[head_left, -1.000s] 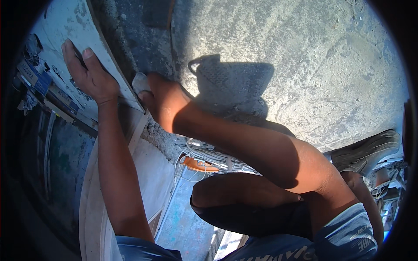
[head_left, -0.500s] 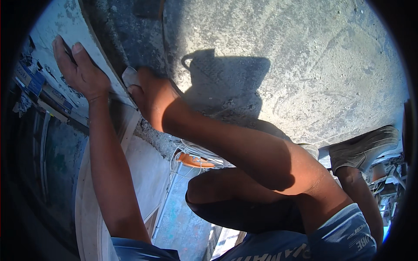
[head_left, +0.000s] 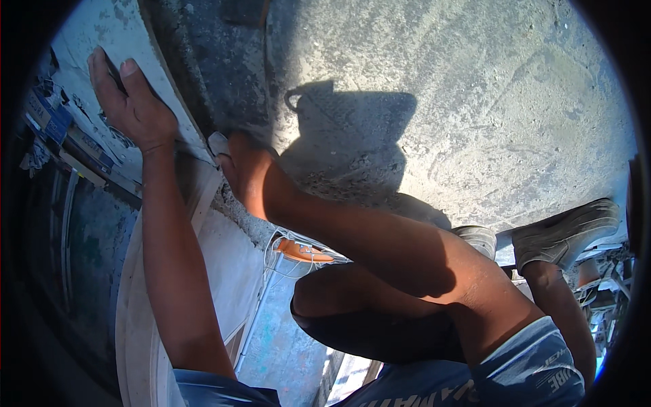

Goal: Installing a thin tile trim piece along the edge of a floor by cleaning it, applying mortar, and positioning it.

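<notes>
My left hand [head_left: 141, 112] lies on a worn, white-painted board [head_left: 125, 34], fingers stretched out and a little apart, holding nothing. Beside it, my right hand [head_left: 247, 169] is closed around a small pale, rounded piece [head_left: 218, 143]. That piece is against the board's long edge, close to the board's near corner. Most of it is hidden in my fingers, so its kind cannot be told.
Rough concrete floor [head_left: 488, 102] spreads to the right, crossed by my shadow. Blue boxes [head_left: 51, 122] sit at the far left. An orange object [head_left: 304, 251] and pale cables [head_left: 274, 237] lie near my knee. A dark shoe [head_left: 569, 234] is at the right.
My right hand has slid nearer to me along the board's edge with the pale piece. My left hand stays on the board. The view has shifted slightly.
</notes>
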Demonstrator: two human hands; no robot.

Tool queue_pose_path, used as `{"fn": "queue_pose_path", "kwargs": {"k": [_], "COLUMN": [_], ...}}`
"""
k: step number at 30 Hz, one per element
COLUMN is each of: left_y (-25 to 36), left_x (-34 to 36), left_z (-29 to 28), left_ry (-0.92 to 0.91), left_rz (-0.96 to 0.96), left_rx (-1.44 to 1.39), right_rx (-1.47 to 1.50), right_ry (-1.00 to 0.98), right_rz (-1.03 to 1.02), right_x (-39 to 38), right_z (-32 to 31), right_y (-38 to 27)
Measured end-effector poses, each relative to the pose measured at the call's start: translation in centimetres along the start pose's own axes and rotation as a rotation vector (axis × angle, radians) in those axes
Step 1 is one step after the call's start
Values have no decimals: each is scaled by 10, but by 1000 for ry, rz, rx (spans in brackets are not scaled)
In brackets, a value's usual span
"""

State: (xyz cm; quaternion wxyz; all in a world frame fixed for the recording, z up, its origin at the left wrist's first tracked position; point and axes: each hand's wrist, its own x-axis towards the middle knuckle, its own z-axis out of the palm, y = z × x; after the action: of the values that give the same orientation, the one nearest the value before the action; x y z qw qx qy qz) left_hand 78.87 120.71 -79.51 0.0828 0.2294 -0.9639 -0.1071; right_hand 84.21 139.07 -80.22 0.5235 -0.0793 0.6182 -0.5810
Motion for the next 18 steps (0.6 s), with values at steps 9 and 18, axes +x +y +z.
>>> {"fn": "queue_pose_path", "kwargs": {"k": [9, 18], "left_y": [-2, 6], "left_x": [0, 4], "left_z": [1, -10], "left_ry": [34, 128], "left_rz": [-10, 42], "left_rx": [-13, 95], "right_rx": [73, 162], "right_ry": [-103, -55], "right_rz": [50, 39], "right_x": [-13, 33], "right_z": [4, -37], "right_y": [6, -25]}}
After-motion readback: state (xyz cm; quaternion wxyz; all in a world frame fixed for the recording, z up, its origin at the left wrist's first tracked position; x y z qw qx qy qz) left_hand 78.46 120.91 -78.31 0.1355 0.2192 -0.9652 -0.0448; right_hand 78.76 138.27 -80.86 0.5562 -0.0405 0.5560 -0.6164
